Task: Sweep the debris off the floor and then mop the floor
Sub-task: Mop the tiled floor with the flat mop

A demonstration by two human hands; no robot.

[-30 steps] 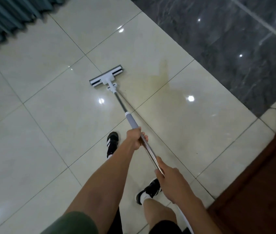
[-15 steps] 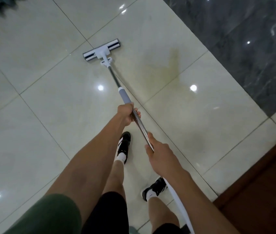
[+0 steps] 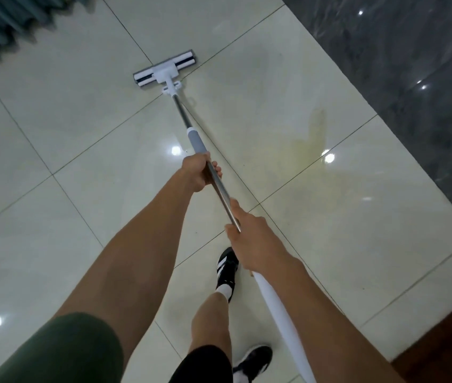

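Observation:
A flat mop with a white head (image 3: 164, 68) lies flat on the glossy cream tile floor (image 3: 53, 139), ahead of me at upper centre. Its metal pole (image 3: 182, 111) with a grey sleeve runs back toward me. My left hand (image 3: 198, 172) is shut around the pole just below the grey sleeve. My right hand (image 3: 249, 241) grips the pole lower down, where the metal meets a white end section (image 3: 277, 316). A yellowish stain (image 3: 311, 139) marks the tiles to the right of the pole. Tiny dark specks dot the tiles near the pole.
A dark marble strip (image 3: 412, 87) runs along the right side. Pleated teal curtains (image 3: 1, 20) hang at the top left. A brown wooden surface (image 3: 448, 341) sits at the bottom right. My feet in black shoes (image 3: 226, 268) stand on the tiles below my hands.
The mop head has slid forward across a tile joint toward the curtains, and I have stepped after it. Both hands keep their hold on the pole.

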